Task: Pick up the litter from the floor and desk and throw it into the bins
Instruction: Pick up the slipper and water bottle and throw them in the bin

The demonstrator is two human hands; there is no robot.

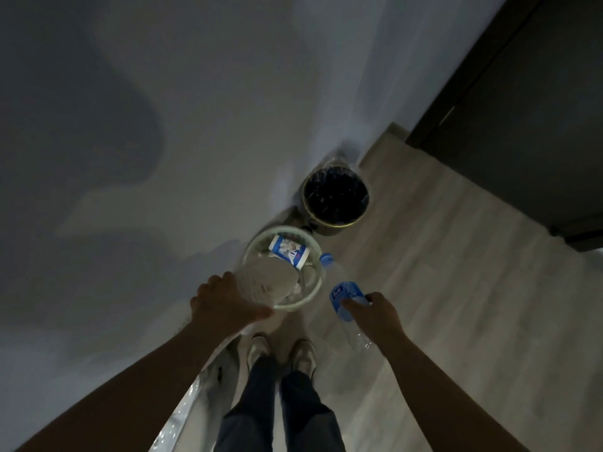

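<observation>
Head view, single entry, dim light.

- Surface: pale wood-look plank floor (440,288), running on a slant from the lower centre to the right edge.
- Room: grey-white wall (195,125) filling the upper left and centre. Dark door or cabinet front (522,109) in the upper right corner.
- Pale green-rimmed bin (283,228), centre of the frame, at the foot of the wall. It holds a blue-and-white tub (288,252) and crumpled white scraps.
- Black-lined bin (336,194), just above and right of the first, also by the wall.
- Left hand (228,298), left of centre: fingers curled on the edge of a whitish ribbed cup (267,282), held over the pale bin's mouth.
- Right hand (372,311), right of centre: wrapped round a clear plastic bottle (341,293) with a blue label, its blue cap pointing toward the pale bin's right rim.
- Two light shoes (257,349) and dark trousers (293,412), bottom centre.
</observation>
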